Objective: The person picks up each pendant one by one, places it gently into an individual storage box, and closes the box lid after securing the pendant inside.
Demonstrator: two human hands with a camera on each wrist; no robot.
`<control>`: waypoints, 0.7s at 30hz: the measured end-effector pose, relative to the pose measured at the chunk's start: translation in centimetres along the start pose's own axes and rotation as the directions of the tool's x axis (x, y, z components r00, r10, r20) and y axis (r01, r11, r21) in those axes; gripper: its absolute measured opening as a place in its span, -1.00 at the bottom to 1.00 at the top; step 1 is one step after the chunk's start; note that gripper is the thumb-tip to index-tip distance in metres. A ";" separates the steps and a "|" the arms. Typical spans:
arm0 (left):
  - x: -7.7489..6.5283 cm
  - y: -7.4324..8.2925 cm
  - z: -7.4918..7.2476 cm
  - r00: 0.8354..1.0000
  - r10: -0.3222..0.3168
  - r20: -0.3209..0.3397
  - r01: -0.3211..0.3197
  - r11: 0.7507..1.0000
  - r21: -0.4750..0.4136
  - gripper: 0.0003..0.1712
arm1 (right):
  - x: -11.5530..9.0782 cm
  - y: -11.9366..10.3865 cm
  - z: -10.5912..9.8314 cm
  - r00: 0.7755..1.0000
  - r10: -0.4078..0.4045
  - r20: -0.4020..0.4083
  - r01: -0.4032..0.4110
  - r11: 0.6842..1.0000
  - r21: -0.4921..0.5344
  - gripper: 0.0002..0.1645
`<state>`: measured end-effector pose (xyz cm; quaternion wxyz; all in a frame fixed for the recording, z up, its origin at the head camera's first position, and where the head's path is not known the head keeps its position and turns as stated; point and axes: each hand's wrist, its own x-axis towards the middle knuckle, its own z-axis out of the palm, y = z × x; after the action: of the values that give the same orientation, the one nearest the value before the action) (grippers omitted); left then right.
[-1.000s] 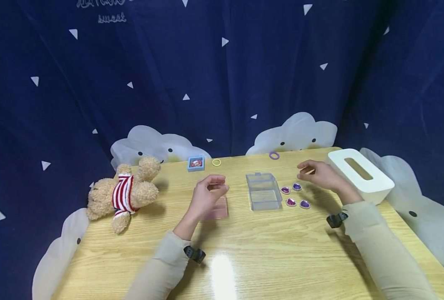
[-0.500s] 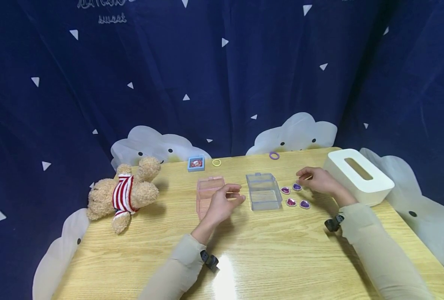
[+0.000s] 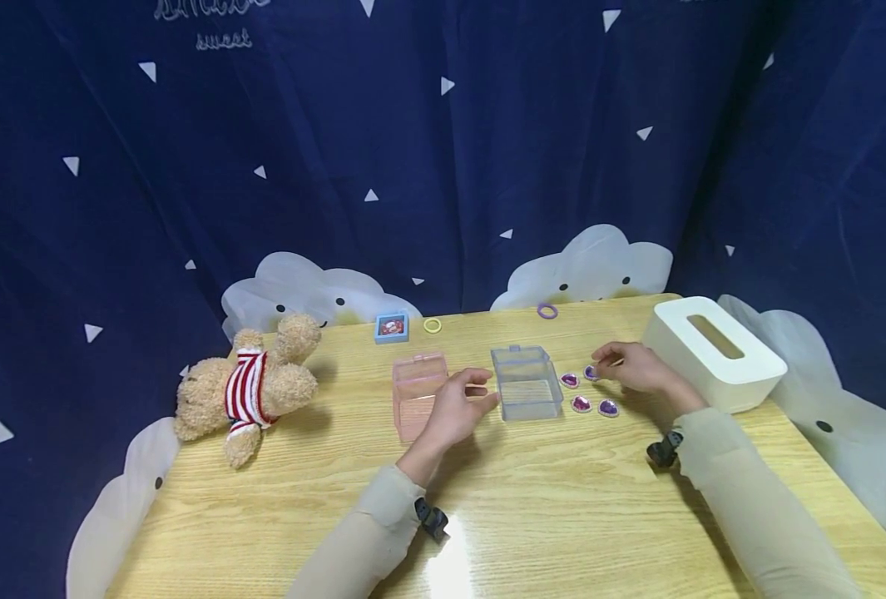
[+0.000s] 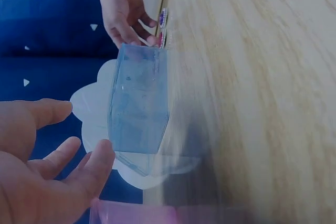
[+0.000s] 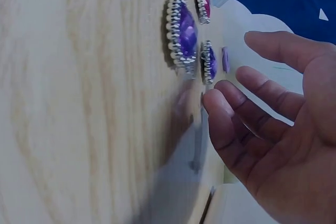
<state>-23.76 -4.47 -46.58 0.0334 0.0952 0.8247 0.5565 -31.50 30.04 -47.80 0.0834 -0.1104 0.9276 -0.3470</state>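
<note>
On the wooden counter [image 3: 547,516], two open boxes stand side by side: a clear bluish box [image 3: 530,410] in the middle and a pink box [image 3: 416,408] to its left. Just to the right of the clear box lie four heart-shaped gems with pearly edges. The far pink gem [image 3: 569,380] and the near pink gem [image 3: 581,404] are closer to the box, while the far purple gem [image 3: 591,373] and the near purple gem [image 3: 608,408] lie on the outer side. The right hand [image 3: 633,368] is open and holds nothing; its fingers are gently bent, and the tips are just beside the far purple gem, covering a part of it in the head view. The left hand [image 3: 453,412] is also open and without any object, with thumb and fingers parted; it is between the two boxes, near the clear one, and the left wrist view shows a gap from it. Behind the right hand there is a white tissue box [image 3: 712,362]. At the far edge are a small blue box [image 3: 391,327], a yellow ring [image 3: 433,332] and a purple ring [image 3: 547,318]. A teddy bear [image 3: 248,395] in a striped shirt lies at the left.
</note>
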 end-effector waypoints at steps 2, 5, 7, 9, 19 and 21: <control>0.0 -0.1 0.0 1.000 -0.002 0.004 0.002 1.000 0.007 -0.51 | 0.0 0.1 0.1 1.000 0.006 0.009 -0.006 1.000 0.012 -0.59; 0.0 -0.1 0.0 1.000 -0.009 0.001 0.009 1.000 0.022 -0.51 | 0.2 0.3 0.3 1.000 0.016 0.013 -0.016 1.000 0.022 -0.57; -0.1 -0.1 0.1 1.000 -0.007 -0.002 0.007 0.999 0.032 -0.51 | 0.3 0.4 0.4 1.000 0.023 0.012 -0.024 0.999 0.026 -0.56; -0.1 0.1 0.2 1.000 -0.012 0.001 0.012 0.999 0.031 -0.52 | 0.4 0.4 0.5 1.000 0.030 0.008 -0.031 0.999 0.027 -0.56; 0.2 -0.3 1.5 1.000 -0.027 -0.001 0.027 0.997 0.067 -0.54 | 0.9 0.4 1.2 0.999 -0.003 -0.039 -0.001 0.996 -0.093 -0.59; 0.3 -0.5 1.7 1.000 -0.022 -0.001 0.022 0.997 0.074 -0.54 | 1.0 0.4 1.4 0.999 -0.004 -0.045 -0.001 0.994 -0.110 -0.59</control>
<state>-23.83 -3.09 -47.65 0.0362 0.0873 0.8459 0.5249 -32.23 29.23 -49.21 0.0560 -0.1078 0.9469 -0.2977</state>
